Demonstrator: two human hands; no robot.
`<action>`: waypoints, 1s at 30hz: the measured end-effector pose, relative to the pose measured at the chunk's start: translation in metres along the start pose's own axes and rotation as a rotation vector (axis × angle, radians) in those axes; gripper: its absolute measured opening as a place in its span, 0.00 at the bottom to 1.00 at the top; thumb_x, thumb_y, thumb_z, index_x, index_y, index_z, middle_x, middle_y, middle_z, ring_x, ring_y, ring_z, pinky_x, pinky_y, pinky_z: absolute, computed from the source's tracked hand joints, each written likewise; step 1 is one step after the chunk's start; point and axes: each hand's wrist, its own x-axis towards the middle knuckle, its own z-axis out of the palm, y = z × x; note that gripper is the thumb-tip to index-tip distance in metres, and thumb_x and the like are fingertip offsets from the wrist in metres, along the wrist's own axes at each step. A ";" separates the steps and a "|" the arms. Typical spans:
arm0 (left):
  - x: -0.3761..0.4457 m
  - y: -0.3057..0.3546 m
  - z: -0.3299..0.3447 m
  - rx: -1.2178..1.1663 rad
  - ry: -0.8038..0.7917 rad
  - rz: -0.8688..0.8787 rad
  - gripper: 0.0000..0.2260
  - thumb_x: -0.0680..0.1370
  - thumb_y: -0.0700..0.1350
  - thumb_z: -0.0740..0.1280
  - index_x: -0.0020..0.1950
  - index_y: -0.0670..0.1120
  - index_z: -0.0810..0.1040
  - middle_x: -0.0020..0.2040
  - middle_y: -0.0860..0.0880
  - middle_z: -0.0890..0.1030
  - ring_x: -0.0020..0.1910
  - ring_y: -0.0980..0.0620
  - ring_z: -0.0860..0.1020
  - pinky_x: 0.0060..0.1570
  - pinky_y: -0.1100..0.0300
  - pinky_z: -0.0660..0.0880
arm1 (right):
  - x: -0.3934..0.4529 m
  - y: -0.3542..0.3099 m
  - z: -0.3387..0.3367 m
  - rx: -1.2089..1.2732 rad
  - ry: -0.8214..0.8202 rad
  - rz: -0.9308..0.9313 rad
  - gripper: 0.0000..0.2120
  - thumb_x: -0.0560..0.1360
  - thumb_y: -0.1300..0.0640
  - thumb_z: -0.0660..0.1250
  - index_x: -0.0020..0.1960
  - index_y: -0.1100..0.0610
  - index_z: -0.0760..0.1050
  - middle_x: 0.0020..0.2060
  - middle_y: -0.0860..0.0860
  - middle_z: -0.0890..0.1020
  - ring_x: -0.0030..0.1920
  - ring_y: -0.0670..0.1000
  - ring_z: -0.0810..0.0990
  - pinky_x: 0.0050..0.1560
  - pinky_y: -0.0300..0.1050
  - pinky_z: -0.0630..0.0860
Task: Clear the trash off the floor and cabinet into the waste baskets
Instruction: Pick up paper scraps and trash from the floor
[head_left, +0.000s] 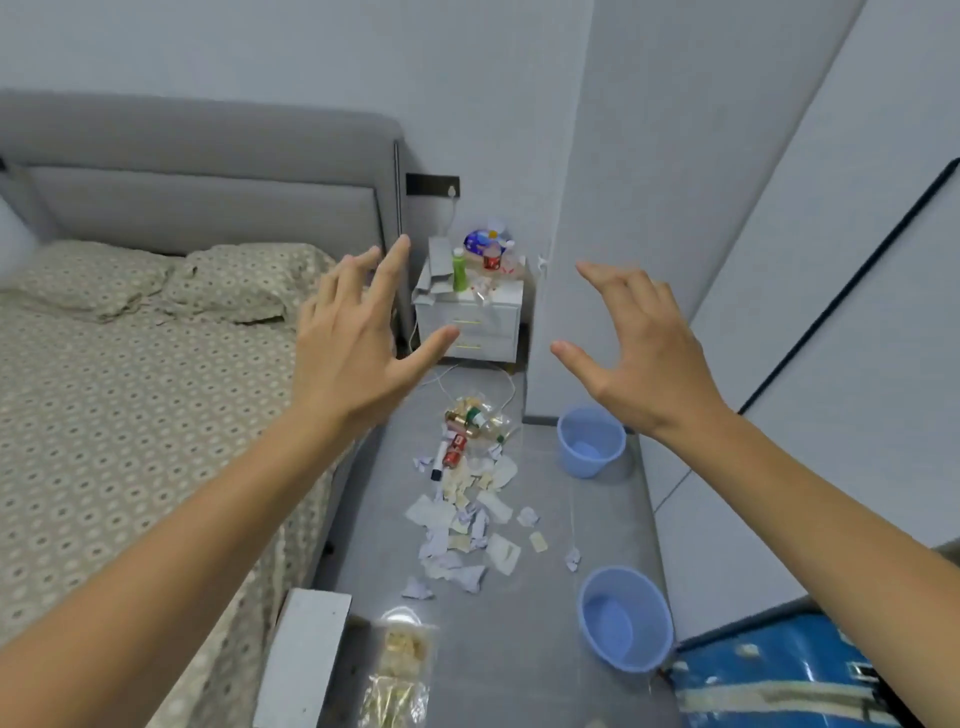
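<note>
A drift of crumpled paper (457, 525), wrappers and small bottles (470, 421) litters the grey floor (519, 649) beside the bed (130, 389), with more trash (485, 254) heaped on the white cabinet (467, 322) at twelve o'clock. We judge the paper light and soft, best pinched by the wad; the bottles look stiff and slick, so we would take them round the body. Two blue waste baskets (591, 441) (626, 618) stand at three and five o'clock of the pile, a little apart from it. Our left hand (358, 343) and right hand (639, 353) hang raised above the scene, fingers spread, holding nothing.
</note>
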 end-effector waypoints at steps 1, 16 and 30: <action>-0.012 -0.010 0.020 0.010 -0.023 -0.023 0.40 0.76 0.75 0.54 0.83 0.56 0.53 0.75 0.46 0.67 0.73 0.43 0.66 0.67 0.42 0.69 | -0.004 0.006 0.023 0.016 -0.030 -0.006 0.36 0.74 0.35 0.64 0.78 0.44 0.61 0.69 0.47 0.72 0.66 0.53 0.70 0.59 0.52 0.75; -0.326 -0.177 0.417 0.062 -0.333 -0.323 0.40 0.77 0.73 0.55 0.83 0.55 0.54 0.73 0.46 0.68 0.71 0.43 0.68 0.64 0.44 0.71 | -0.202 0.107 0.500 0.201 -0.457 -0.102 0.33 0.76 0.37 0.65 0.77 0.46 0.62 0.67 0.48 0.71 0.66 0.54 0.70 0.64 0.52 0.71; -0.560 -0.318 0.700 0.046 -0.424 -0.389 0.38 0.77 0.73 0.57 0.82 0.56 0.56 0.75 0.49 0.68 0.73 0.46 0.67 0.66 0.44 0.71 | -0.395 0.144 0.853 0.291 -0.592 -0.126 0.31 0.77 0.40 0.68 0.76 0.45 0.64 0.67 0.46 0.72 0.66 0.52 0.71 0.58 0.51 0.74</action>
